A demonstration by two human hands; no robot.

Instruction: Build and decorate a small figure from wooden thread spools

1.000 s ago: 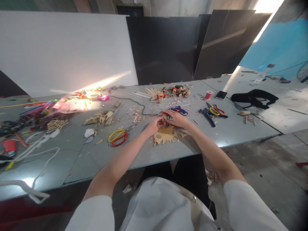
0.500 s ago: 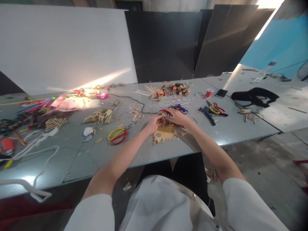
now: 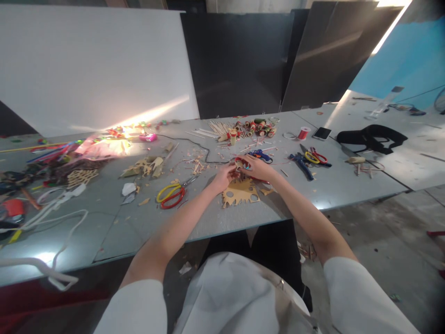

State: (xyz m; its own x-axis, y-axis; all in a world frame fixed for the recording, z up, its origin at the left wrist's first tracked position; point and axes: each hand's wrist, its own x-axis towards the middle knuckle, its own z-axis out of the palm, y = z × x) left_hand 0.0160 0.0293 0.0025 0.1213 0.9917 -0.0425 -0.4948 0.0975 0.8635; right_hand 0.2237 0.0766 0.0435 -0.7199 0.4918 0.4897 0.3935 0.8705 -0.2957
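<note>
Both hands meet over the middle of the grey table, fingers closed round a small tan and red piece (image 3: 238, 164) that they largely cover. My left hand (image 3: 225, 176) grips it from the left, and my right hand (image 3: 256, 168) from the right and above. Just below them lies a flat tan sheet (image 3: 239, 194) with round holes and a jagged edge. Behind my right hand is a blue glue gun (image 3: 260, 156), partly hidden. Scissors with yellow and red handles (image 3: 173, 195) lie left of my left hand.
Bundled sticks (image 3: 222, 130) and small red-and-tan rolls (image 3: 259, 127) lie at the back. Rightward are red thread (image 3: 303, 134), a phone (image 3: 322, 134), blue pliers (image 3: 303, 167), more scissors (image 3: 315, 157) and a black cap-like item (image 3: 371, 138). Coloured craft scraps (image 3: 100, 146) and white cables (image 3: 52, 211) fill the left.
The camera view has shifted slightly. Both hands stay closed round the small piece in nearly the same place, with no other clear movement.
</note>
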